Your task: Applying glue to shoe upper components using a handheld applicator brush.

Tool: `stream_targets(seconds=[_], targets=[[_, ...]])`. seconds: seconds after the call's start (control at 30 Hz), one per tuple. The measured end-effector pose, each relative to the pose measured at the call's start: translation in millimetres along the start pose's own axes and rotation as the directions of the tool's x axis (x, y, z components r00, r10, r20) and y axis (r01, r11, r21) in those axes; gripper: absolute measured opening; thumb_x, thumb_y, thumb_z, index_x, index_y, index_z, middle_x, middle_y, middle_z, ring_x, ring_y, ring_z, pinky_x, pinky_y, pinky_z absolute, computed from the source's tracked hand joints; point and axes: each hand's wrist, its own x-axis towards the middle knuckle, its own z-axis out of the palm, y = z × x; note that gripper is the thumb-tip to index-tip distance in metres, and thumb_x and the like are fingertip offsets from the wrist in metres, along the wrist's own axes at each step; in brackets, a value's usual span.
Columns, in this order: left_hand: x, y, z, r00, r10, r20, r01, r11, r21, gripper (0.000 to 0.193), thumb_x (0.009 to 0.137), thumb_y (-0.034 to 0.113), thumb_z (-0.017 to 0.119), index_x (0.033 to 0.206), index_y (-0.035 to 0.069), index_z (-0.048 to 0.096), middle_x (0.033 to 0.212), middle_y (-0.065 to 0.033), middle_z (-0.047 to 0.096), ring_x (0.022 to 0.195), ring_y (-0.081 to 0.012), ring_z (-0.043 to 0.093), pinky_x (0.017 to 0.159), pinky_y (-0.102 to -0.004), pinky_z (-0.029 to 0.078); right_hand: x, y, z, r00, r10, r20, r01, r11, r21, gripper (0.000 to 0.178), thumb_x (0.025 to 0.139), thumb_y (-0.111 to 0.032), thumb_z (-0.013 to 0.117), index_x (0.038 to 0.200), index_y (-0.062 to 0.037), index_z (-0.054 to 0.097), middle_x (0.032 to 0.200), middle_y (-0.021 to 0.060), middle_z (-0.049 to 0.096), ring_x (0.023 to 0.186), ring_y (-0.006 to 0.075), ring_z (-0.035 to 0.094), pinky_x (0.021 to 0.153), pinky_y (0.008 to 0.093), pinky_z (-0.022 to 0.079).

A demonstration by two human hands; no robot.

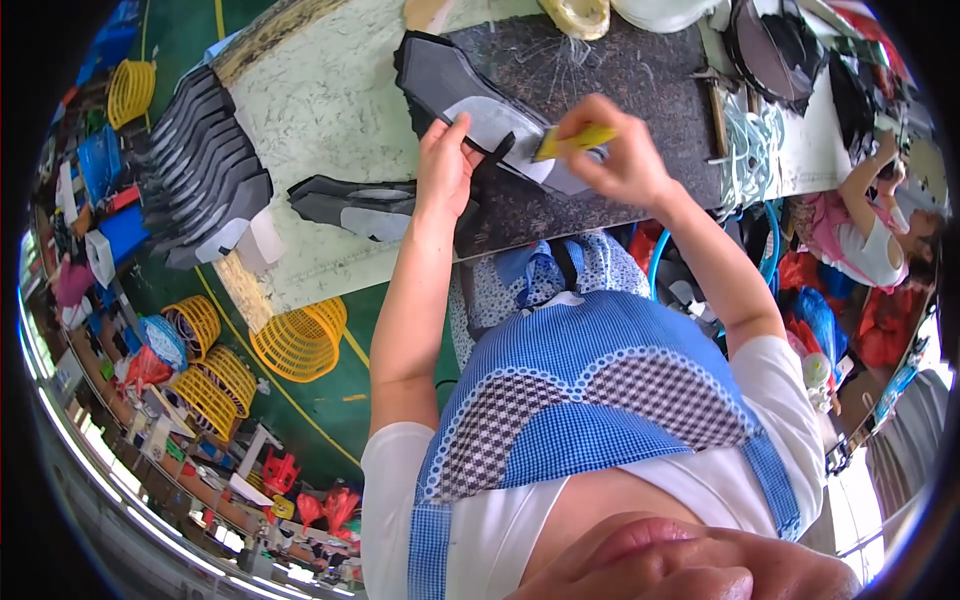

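Observation:
A dark grey shoe-upper piece (440, 75) with a light grey patch lies on the dark board, slanting down to the right. My left hand (445, 165) pinches a narrow black strip (492, 152) at the near edge of this piece. In my right hand (625, 160) is a flat yellow tool (590, 138) with a dark tip, held against or just above the light grey patch; contact cannot be made out. Left of my left wrist lies a second shoe-upper piece (375, 215), dark with a light patch.
A fanned row of similar shoe-upper pieces (215, 175) lies at the table's left end. The dark board (665, 95) carries loose threads. Pale cords (750, 150) hang on the right, near another person (860, 225). Yellow baskets (300, 340) stand on the green floor.

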Motion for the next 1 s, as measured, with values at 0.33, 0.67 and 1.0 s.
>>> stream_targets(seconds=[0.33, 0.67, 1.0], targets=[[-88, -4, -21, 0.916, 0.401, 0.032, -0.369, 0.871, -0.325, 0.046, 0.090, 0.026, 0.044, 0.127, -0.001, 0.047, 0.124, -0.0119, 0.054, 0.116, -0.0218, 0.050, 0.102, -0.0395, 0.038, 40, 6, -9, 0.907, 0.226, 0.356, 0.004, 0.841, -0.542, 0.035, 0.086, -0.034, 0.048, 0.108, -0.0094, 0.060, 0.071, 0.0146, 0.061, 0.072, 0.0329, 0.063, 0.066, 0.0434, 0.047], [-129, -16, -154, 0.616, 0.447, -0.649, -0.609, 0.793, -0.031, 0.041, 0.090, 0.006, 0.057, 0.127, 0.007, 0.041, 0.112, -0.0095, 0.059, 0.100, -0.0171, 0.056, 0.087, -0.0304, 0.044, -9, -26, 109, 0.719, 0.442, 0.536, -0.543, 0.839, 0.038, 0.047, 0.083, -0.044, 0.064, 0.092, 0.0017, 0.065, 0.071, 0.0186, 0.062, 0.067, 0.0330, 0.062, 0.064, 0.0412, 0.048], [-50, -29, -222, 0.638, 0.535, -0.554, -0.287, 0.833, 0.473, 0.073, 0.074, -0.001, 0.067, 0.129, 0.008, 0.019, 0.080, -0.0098, 0.061, 0.069, -0.0144, 0.053, 0.061, -0.0293, 0.043, -15, 0, 167, 0.829, 0.503, 0.242, -0.177, 0.648, -0.741, 0.031, 0.077, -0.038, 0.066, 0.073, -0.0074, 0.069, 0.070, 0.0144, 0.067, 0.068, 0.0320, 0.068, 0.060, 0.0438, 0.053]])
